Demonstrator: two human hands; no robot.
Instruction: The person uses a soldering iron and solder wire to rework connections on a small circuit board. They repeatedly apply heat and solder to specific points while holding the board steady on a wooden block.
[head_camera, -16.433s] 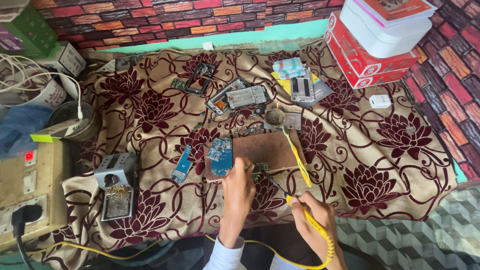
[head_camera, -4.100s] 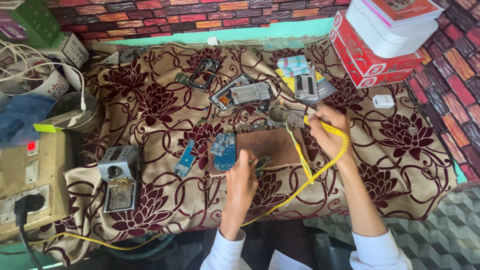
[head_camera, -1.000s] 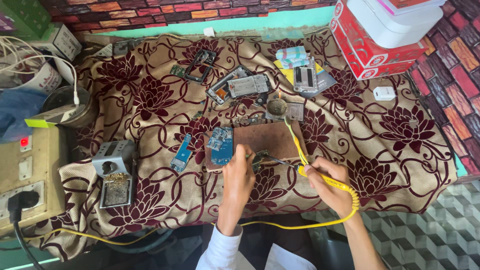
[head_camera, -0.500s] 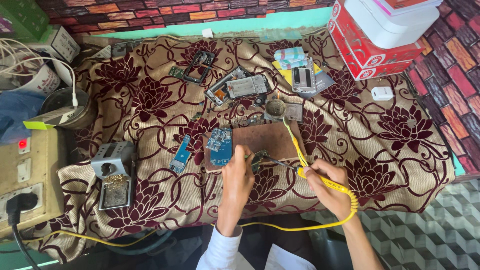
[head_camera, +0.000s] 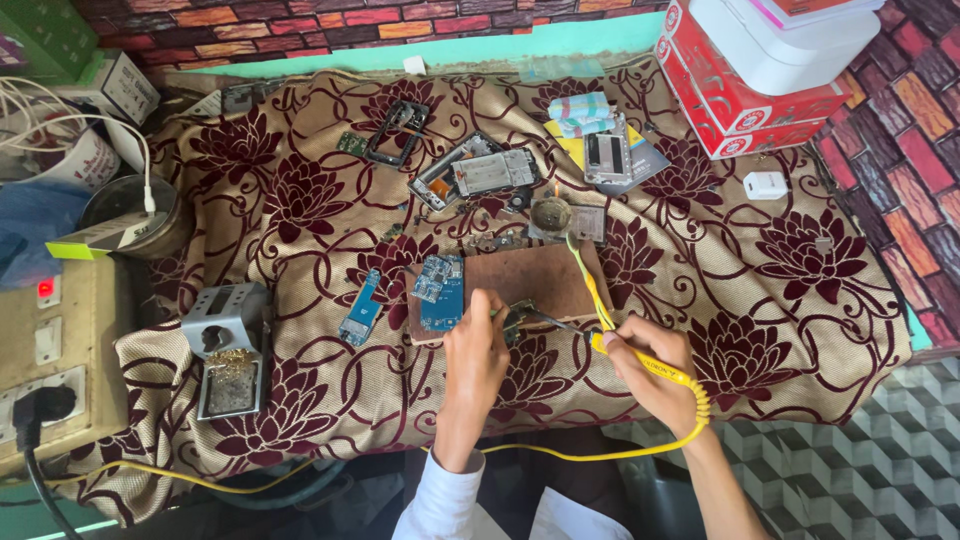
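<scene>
— What is held in the right hand (head_camera: 655, 375)?
— A yellow soldering iron (head_camera: 640, 362) is gripped there, its tip laid to a small part (head_camera: 520, 318) on the brown board (head_camera: 530, 280).
— And the left hand (head_camera: 475, 345)?
— It is closed on that same part, which is pinned at the board's near edge. A blue circuit board (head_camera: 440, 292) is seen just beside it, on the cloth (head_camera: 300, 200).

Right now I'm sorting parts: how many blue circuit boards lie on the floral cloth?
2: a wide blue circuit board beside the left hand, and a narrow blue circuit board to its left. Others may be hidden.
</scene>
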